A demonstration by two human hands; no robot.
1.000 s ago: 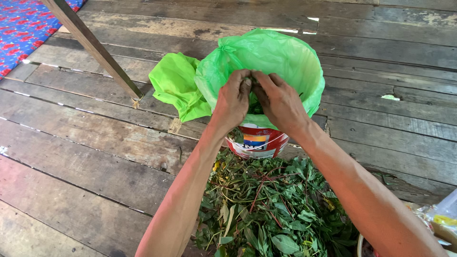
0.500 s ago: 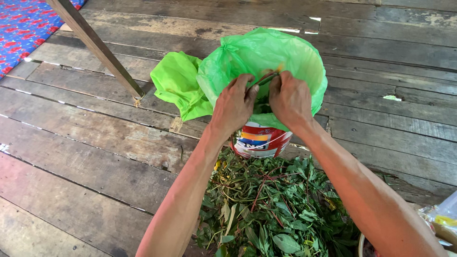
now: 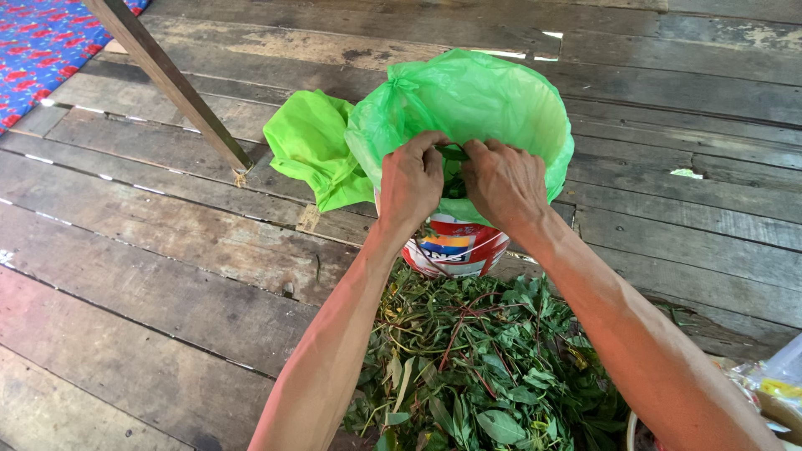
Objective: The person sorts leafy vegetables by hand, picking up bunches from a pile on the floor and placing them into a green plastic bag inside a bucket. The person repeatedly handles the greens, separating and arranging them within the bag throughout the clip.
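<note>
Both hands are up at the near rim of a bucket [image 3: 455, 249] lined with a green bag [image 3: 476, 104]. The left hand [image 3: 411, 179] and right hand [image 3: 504, 179] sit side by side, knuckles up, fingertips curled in toward each other and nearly touching. Between them they pinch a small dark green sprig [image 3: 454, 155], thumb and fingers closed on it from each side, right over the bag's mouth. More dark greens show inside the bag just under the sprig.

The bucket is only visible below the wrists: a white wall with a label in red, with a blue and yellow patch on its left part. It's round and stands upright on the plank floor [image 3: 167, 276]. The bag is pulled over the rim all round, and a spare fold of it [image 3: 313, 150] bunches out on the left, hanging past the bucket toward the floor.

Just in front of the bucket, touching its base as far as I can tell, is a loose pile of leaves [image 3: 480, 367] with thin reddish stems mixed in, lying under both forearms.

Other bits: a slanted wooden post [image 3: 171, 83] comes down to the floor left of the bag, a blue and red patterned mat [image 3: 42, 46] is in the top left corner, and a clear plastic packet [image 3: 777, 384] with something yellow in it pokes in at the right edge.
</note>
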